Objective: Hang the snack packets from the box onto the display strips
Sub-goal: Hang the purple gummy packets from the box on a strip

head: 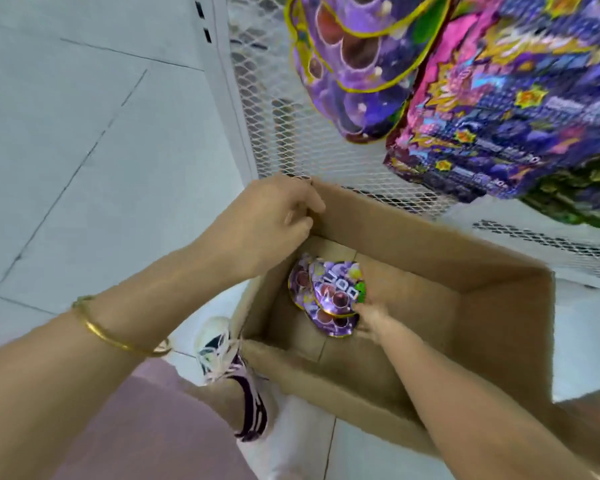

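Snack packets (326,296) — a small overlapping stack of shiny purple ones — lay at the bottom of the cardboard box (482,306), toward its left end. The right hand (373,318) was down inside the box and pinched their right edge, with the thumb on top and the other fingers mostly hidden. Blur hid how many of the snack packets it held. The left hand (274,216) gripped the box at its far left corner, fingers curled over the rim. A thin gold bangle (108,332) circled the left forearm.

The box stood open on the pale tiled floor (66,133), just in front of a white mesh panel (274,116). On that panel, above the box, hung purple packets (354,64) of a like print. Beside them to the right hung pink-and-purple packets (516,98), with green packets (586,195) lower right. Near the box's left wall a white shoe (219,341) with dark trim rested on the floor — a pink trouser leg (136,427) showed below it.
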`<state>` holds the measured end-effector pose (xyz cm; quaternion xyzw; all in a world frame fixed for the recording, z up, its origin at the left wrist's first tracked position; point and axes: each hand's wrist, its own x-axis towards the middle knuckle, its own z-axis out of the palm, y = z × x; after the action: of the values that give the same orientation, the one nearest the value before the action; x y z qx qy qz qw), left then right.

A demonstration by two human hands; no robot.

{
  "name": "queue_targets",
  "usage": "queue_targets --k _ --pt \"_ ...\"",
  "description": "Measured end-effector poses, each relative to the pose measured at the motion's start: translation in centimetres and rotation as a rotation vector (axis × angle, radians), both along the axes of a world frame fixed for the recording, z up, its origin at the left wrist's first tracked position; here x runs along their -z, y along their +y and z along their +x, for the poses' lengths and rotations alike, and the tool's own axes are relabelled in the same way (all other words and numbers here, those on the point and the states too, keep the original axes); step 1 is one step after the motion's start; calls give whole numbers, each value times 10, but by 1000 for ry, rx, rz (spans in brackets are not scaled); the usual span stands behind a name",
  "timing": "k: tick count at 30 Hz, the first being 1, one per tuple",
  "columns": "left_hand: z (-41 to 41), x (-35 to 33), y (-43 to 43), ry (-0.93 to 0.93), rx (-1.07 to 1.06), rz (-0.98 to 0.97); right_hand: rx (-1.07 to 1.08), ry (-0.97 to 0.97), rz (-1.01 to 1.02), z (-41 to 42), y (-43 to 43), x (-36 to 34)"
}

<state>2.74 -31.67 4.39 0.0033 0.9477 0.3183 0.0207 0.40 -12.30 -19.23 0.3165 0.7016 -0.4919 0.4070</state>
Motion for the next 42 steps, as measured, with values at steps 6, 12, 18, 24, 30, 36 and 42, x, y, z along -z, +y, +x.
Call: queue_targets --k 6,12,18,24,30,36,42 --pt "-4 13 -7 -87 -9 28 224 -209 -28 -7 -18 45" --pt "-5 17 -8 -105 -38 60 293 -125 20 -14 -16 62" --pt "-11 15 7 -97 21 7 79 362 105 -15 18 11" --pt "-19 10 20 -103 43 -133 -459 521 -241 -38 41 -128" --pt "-12 -9 27 -180 -51 62 -608 673 -313 -39 54 -219" --pt "6 -31 26 -203 -147 411 -461 738 -420 -16 63 -242" --pt "17 -51 24 -161 -141 554 -583 852 -311 -1 50 -266"
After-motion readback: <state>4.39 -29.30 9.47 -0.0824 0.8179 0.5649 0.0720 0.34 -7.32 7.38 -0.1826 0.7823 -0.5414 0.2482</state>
